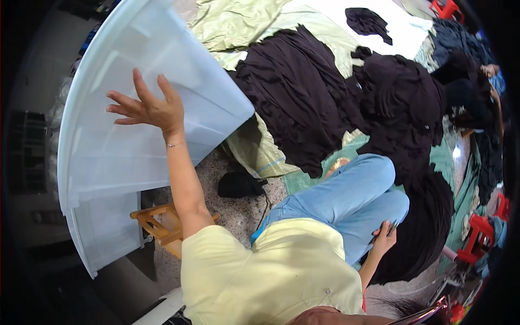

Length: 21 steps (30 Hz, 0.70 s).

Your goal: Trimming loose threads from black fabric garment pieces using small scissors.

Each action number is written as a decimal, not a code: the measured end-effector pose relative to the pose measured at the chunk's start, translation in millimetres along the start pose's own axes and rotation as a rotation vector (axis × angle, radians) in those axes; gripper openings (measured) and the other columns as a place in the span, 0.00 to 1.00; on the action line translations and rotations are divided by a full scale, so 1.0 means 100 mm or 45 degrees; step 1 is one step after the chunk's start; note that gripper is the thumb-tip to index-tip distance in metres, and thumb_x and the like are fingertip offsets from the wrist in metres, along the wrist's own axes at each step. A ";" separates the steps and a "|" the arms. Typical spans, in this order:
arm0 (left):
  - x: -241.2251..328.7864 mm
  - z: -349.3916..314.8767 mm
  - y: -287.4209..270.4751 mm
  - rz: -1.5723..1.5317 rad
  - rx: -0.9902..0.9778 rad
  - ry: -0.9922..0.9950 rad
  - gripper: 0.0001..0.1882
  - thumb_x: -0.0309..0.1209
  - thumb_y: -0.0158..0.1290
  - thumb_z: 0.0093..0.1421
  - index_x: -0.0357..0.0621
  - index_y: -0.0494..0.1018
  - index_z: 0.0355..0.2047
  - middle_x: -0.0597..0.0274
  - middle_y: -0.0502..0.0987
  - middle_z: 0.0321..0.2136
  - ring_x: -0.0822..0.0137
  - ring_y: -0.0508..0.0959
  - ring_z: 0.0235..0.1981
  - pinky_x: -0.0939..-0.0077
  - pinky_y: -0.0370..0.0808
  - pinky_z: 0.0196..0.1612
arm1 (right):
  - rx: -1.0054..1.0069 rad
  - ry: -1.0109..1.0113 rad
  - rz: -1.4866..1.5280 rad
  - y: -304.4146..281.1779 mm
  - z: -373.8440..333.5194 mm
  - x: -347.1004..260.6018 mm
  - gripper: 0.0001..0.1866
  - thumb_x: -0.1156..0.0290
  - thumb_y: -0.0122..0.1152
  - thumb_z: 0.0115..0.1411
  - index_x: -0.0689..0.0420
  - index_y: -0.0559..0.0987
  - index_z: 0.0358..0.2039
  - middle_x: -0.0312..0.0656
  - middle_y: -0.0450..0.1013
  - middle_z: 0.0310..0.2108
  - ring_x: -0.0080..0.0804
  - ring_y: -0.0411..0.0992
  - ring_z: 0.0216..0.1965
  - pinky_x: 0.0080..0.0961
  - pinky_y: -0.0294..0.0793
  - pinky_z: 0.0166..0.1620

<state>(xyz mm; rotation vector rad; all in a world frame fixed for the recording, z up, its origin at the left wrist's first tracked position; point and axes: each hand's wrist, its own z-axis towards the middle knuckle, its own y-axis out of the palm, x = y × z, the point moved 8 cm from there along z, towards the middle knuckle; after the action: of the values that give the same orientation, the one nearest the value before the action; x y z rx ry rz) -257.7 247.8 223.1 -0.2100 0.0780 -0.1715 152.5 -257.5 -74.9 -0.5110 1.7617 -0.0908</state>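
My left hand [149, 105] is stretched out to the left with its fingers spread, holding nothing. It hangs in front of the wall of a large pale blue-white plastic bin [211, 76]; whether it touches the bin I cannot tell. Beside my knee, in blue jeans, my right hand [385, 239] is closed around a small dark metallic tool [394, 225]. Most of that tool is hidden by the fingers, so its kind is unclear. Large heaps of dark purple-black cloth [295, 95] lie ahead of me, and more dark cloth [422, 222] spreads beside my right hand.
A wooden stool [165, 225] stands under my left arm, near a black cloth-like item [240, 185] on the speckled floor. Pale green-yellow sheeting [235, 21] lies beneath the cloth. At the right are red plastic stools [479, 235] and another person's hand [490, 70].
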 end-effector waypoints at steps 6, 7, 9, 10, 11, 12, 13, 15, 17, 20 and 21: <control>-1.01 0.55 -0.25 0.291 0.201 -0.033 0.31 0.61 0.54 0.53 0.57 0.73 0.51 0.49 0.37 0.68 0.41 0.26 0.68 0.23 0.20 0.54 | -0.154 -0.118 0.039 0.08 0.18 -0.03 0.10 0.67 0.59 0.63 0.60 0.74 0.29 0.30 0.65 0.16 0.14 0.60 0.14 0.13 0.58 0.18; -1.02 0.65 -0.35 0.343 0.242 0.051 0.31 0.62 0.54 0.53 0.58 0.73 0.49 0.50 0.40 0.67 0.41 0.29 0.68 0.22 0.21 0.54 | -0.170 -0.107 0.042 0.10 0.20 -0.01 0.10 0.67 0.58 0.63 0.61 0.74 0.29 0.31 0.65 0.15 0.15 0.61 0.13 0.14 0.58 0.18; -1.06 0.74 -0.53 0.319 0.318 0.125 0.26 0.61 0.54 0.53 0.59 0.78 0.43 0.52 0.53 0.61 0.43 0.40 0.67 0.27 0.22 0.58 | -0.196 -0.103 0.030 0.15 0.25 -0.02 0.10 0.67 0.58 0.63 0.61 0.74 0.30 0.32 0.65 0.15 0.15 0.61 0.13 0.14 0.58 0.18; -1.09 0.77 -0.57 0.391 0.307 0.266 0.22 0.60 0.54 0.54 0.61 0.79 0.38 0.56 0.57 0.59 0.45 0.45 0.66 0.31 0.21 0.59 | -0.213 -0.102 0.003 0.17 0.27 -0.03 0.10 0.67 0.58 0.63 0.61 0.74 0.30 0.32 0.65 0.15 0.15 0.61 0.13 0.14 0.58 0.18; -1.15 0.77 -0.60 0.460 0.291 0.409 0.19 0.58 0.54 0.55 0.62 0.81 0.33 0.60 0.61 0.56 0.48 0.49 0.65 0.35 0.21 0.61 | -0.229 -0.100 -0.025 0.19 0.29 -0.03 0.10 0.67 0.58 0.63 0.61 0.75 0.30 0.31 0.65 0.14 0.15 0.61 0.13 0.14 0.58 0.18; -1.36 0.78 -0.60 0.430 0.336 0.401 0.12 0.54 0.54 0.57 0.69 0.81 0.28 0.66 0.64 0.53 0.54 0.54 0.64 0.43 0.22 0.64 | -0.228 -0.099 -0.025 0.20 0.32 -0.04 0.10 0.67 0.58 0.63 0.61 0.75 0.30 0.31 0.65 0.14 0.15 0.61 0.12 0.14 0.57 0.17; -1.51 0.79 -0.58 0.469 0.340 0.450 0.11 0.53 0.54 0.57 0.69 0.81 0.29 0.65 0.63 0.53 0.54 0.54 0.62 0.42 0.24 0.63 | -0.230 -0.093 -0.020 0.24 0.33 -0.04 0.10 0.67 0.58 0.63 0.60 0.75 0.30 0.31 0.65 0.14 0.15 0.61 0.12 0.14 0.57 0.17; -1.59 0.80 -0.58 0.589 0.372 0.527 0.07 0.51 0.55 0.56 0.75 0.81 0.30 0.66 0.62 0.52 0.59 0.56 0.57 0.47 0.35 0.62 | -0.228 -0.064 -0.093 0.25 0.34 -0.05 0.10 0.66 0.59 0.62 0.59 0.74 0.29 0.30 0.65 0.13 0.15 0.61 0.12 0.14 0.56 0.17; -1.60 0.81 -0.53 0.610 0.380 0.530 0.06 0.51 0.56 0.55 0.76 0.81 0.30 0.67 0.62 0.50 0.61 0.57 0.55 0.49 0.38 0.60 | -0.194 -0.087 -0.107 0.24 0.34 -0.06 0.10 0.66 0.59 0.62 0.59 0.74 0.29 0.30 0.65 0.14 0.15 0.61 0.12 0.14 0.57 0.17; -1.71 0.83 -0.46 0.676 0.345 0.516 0.06 0.51 0.55 0.53 0.81 0.80 0.32 0.69 0.61 0.45 0.64 0.57 0.51 0.54 0.45 0.55 | -0.178 -0.203 -0.092 0.24 0.31 -0.10 0.10 0.67 0.59 0.62 0.60 0.74 0.29 0.30 0.66 0.15 0.15 0.62 0.13 0.14 0.58 0.18; -1.77 0.83 -0.42 0.676 0.322 0.505 0.07 0.51 0.55 0.53 0.82 0.80 0.32 0.69 0.61 0.45 0.64 0.57 0.51 0.53 0.45 0.55 | -0.184 -0.248 -0.133 0.22 0.32 -0.12 0.10 0.67 0.58 0.63 0.61 0.74 0.30 0.30 0.65 0.16 0.15 0.62 0.13 0.15 0.60 0.18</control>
<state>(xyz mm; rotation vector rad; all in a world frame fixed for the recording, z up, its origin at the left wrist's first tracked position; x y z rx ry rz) -430.0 255.5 323.7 0.1040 0.4979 0.3086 178.2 -226.4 -79.1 -0.6943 1.5574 0.0132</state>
